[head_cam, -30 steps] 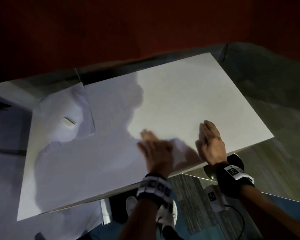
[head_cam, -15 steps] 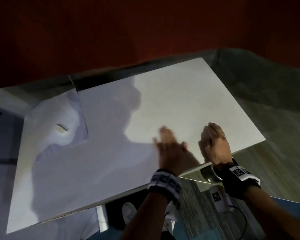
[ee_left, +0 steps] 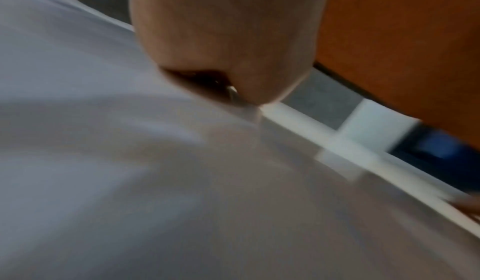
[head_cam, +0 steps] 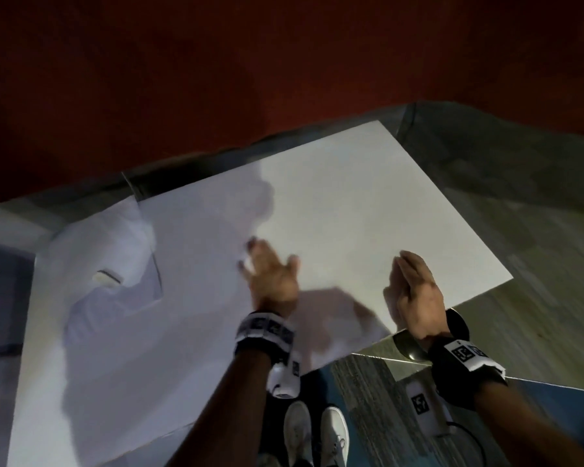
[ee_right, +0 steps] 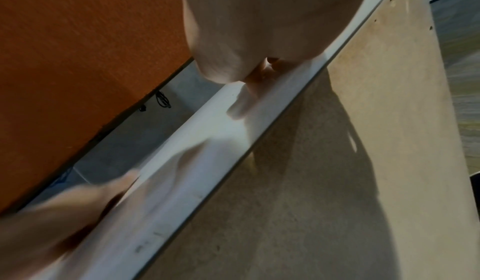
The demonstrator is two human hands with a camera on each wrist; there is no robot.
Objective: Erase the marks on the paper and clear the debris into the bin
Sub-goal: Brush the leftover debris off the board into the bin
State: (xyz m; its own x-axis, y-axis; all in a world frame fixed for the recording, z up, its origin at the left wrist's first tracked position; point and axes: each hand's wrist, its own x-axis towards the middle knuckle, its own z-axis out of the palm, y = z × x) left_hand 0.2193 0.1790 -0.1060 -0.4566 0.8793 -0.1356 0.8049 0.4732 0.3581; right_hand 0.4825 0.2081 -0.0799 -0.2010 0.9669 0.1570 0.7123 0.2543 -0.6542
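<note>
On the white table (head_cam: 351, 197) a sheet of paper (head_cam: 91, 241) lies at the far left, and a small white eraser (head_cam: 107, 277) rests on it. My left hand (head_cam: 270, 274) lies flat on the table's middle with fingers spread, blurred by motion; the left wrist view shows only its palm (ee_left: 226, 37) over the smeared surface. My right hand (head_cam: 412, 288) stands on its edge at the table's near rim, fingers straight and together, holding nothing. A dark round bin (head_cam: 457, 323) sits just below that rim, under the right wrist. I can make out no marks or debris.
A red wall (head_cam: 284, 62) rises behind the table. The table's right corner (head_cam: 506, 281) overhangs grey floor. My white shoes (head_cam: 314, 433) stand under the near edge. The right wrist view shows the table's brown underside (ee_right: 337, 161) and the blurred left hand (ee_right: 52, 212).
The left hand first slid right toward the right hand, then swept back left and farther onto the table. The right hand stayed at the near rim.
</note>
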